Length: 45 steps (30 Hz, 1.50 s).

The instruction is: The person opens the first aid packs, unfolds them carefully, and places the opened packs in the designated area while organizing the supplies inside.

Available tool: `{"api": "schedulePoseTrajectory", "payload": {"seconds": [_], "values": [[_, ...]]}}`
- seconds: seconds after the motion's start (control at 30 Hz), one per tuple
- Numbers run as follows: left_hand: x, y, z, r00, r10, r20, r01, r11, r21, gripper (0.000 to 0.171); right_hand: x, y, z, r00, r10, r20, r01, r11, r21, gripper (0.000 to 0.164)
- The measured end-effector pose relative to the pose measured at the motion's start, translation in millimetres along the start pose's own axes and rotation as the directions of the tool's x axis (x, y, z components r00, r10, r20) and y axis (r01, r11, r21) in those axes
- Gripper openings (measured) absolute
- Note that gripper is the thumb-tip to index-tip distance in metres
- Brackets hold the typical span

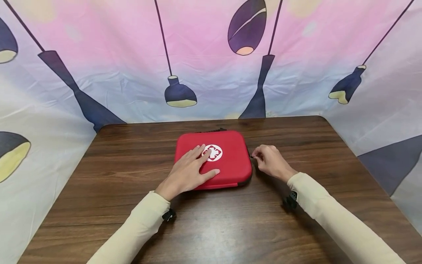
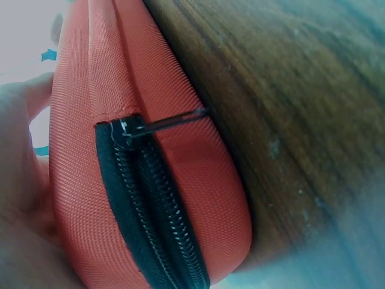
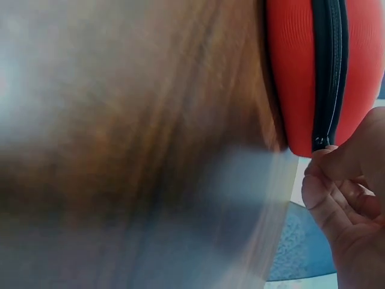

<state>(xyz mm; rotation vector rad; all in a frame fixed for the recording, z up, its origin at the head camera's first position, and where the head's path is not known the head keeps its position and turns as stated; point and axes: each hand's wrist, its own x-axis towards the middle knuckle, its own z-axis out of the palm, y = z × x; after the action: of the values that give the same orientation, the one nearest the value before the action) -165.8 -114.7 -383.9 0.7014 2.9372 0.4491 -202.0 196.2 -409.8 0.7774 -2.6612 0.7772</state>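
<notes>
A red first-aid case (image 1: 230, 143) with a white round emblem (image 1: 212, 152) lies flat on the table. Spread over its lid, my left hand (image 1: 188, 170) rests with straight fingers that partly cover the emblem. At the case's right side, my right hand (image 1: 271, 161) pinches a zipper pull between thumb and fingertips. The right wrist view shows the black zipper (image 3: 329, 72) along the side, its slider (image 3: 322, 142) at my fingertips; the pull itself is mostly hidden. Another zipper pull (image 2: 171, 123) hangs free at the zipper's end on the near side, in the left wrist view.
The dark wood-grain table (image 1: 125, 161) extends around the case on all sides. A black strap handle (image 1: 212, 130) shows at the case's far edge. Behind the table hangs a cloth backdrop (image 1: 132, 55) printed with lamps.
</notes>
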Motion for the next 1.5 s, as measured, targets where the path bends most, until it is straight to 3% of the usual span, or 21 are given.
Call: {"api": "schedulePoseTrajectory", "payload": {"seconds": [0.9,1.3,1.5], "values": [[-0.7,1.2,-0.3,1.0,-0.001,-0.004,0.001,1.0,-0.001,0.083,-48.9,-30.4,-10.0,0.998,0.025,0.052,-0.028,0.998,0.055,0.016],[-0.4,0.3,0.6,1.0,0.008,-0.005,-0.008,1.0,0.001,0.083,-58.5,-49.0,-4.3,0.996,-0.015,0.085,0.004,0.992,0.126,0.014],[0.0,1.1,0.4,1.0,0.005,-0.005,-0.005,1.0,-0.003,0.083,-60.8,-48.1,-2.6,0.999,0.001,0.043,-0.006,0.994,0.113,0.015]]}}
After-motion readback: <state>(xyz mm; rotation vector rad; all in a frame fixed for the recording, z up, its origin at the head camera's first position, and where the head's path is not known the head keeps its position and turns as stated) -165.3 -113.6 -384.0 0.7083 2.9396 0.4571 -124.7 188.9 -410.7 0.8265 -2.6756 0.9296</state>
